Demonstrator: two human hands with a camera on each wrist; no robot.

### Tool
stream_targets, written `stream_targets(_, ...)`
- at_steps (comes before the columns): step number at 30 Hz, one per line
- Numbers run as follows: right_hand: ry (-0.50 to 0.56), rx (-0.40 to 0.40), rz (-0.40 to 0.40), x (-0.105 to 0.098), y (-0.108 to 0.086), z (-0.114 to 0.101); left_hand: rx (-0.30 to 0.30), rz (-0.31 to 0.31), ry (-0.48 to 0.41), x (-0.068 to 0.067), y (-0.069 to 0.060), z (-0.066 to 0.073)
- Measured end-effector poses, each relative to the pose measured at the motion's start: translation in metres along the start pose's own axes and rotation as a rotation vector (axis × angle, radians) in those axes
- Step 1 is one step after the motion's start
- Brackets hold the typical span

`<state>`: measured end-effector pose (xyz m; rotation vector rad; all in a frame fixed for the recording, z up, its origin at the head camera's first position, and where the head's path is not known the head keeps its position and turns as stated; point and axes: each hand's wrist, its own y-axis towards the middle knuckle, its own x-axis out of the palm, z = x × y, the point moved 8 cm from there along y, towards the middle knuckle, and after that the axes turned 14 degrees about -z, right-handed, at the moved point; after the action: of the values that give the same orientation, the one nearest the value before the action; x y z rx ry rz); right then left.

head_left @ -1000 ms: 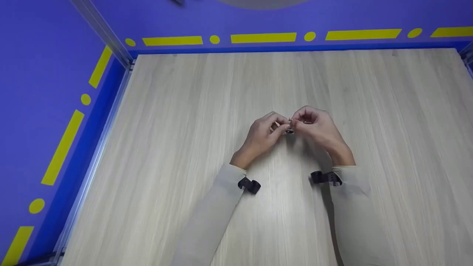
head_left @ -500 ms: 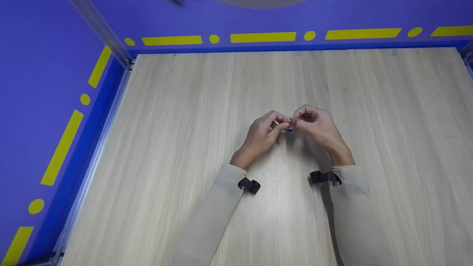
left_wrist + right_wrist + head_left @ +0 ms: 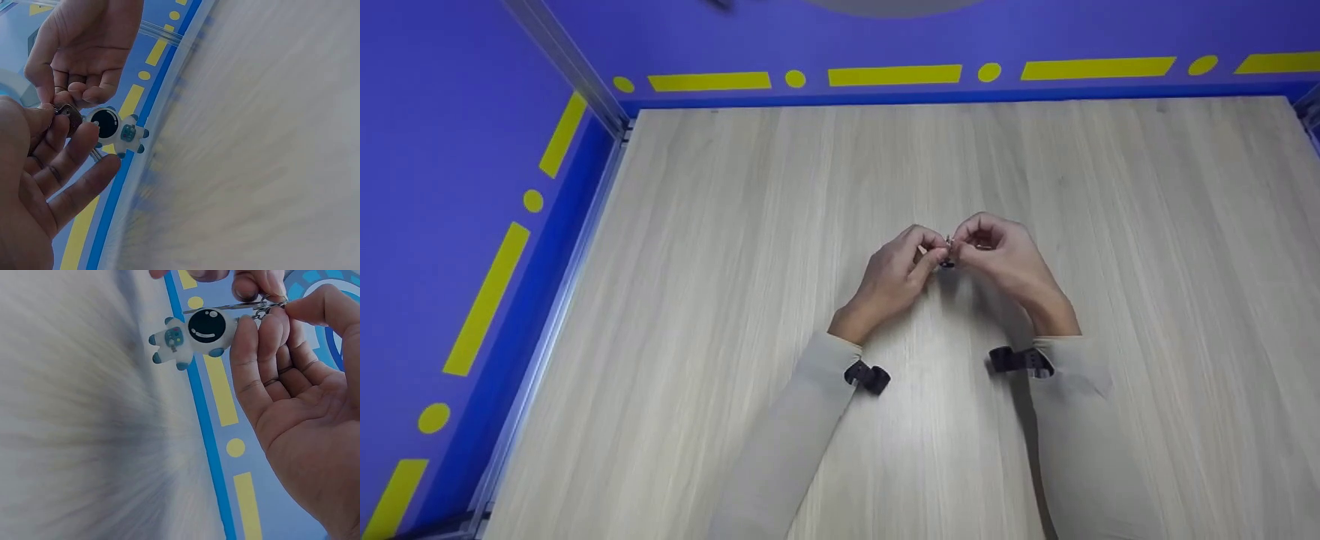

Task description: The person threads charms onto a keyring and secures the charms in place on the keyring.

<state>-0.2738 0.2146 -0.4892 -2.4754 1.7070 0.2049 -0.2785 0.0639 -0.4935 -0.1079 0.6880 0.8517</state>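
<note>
A small white astronaut keychain (image 3: 206, 327) with a black visor and blue feet hangs from a short metal chain (image 3: 261, 313). My right hand (image 3: 1009, 255) pinches the metal ring end between thumb and forefinger. From the other side my left hand (image 3: 891, 268) pinches the same metal parts, its other fingers spread in the left wrist view. Beside the astronaut a thin flat metal piece (image 3: 225, 308) shows edge-on, and a dark brownish piece (image 3: 70, 119) lies at the fingertips in the left wrist view. Exactly which part each fingertip grips is partly hidden.
The hands are above a light wood-grain table (image 3: 780, 187). Blue walls (image 3: 885, 45) with yellow bars and dots stand along its back and left sides. A metal frame rail (image 3: 562, 292) follows the left edge.
Both hands stay almost in place with their pinching grip. Only slight shifts of the fingertips and the small keychain show.
</note>
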Motion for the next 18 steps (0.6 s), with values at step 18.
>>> stream_targets(18, 0.155, -0.027, -0.007, 0.0034, 0.0029, 0.0027, 0.119, 0.133, -0.043, -0.0078, -0.0045, 0.0027)
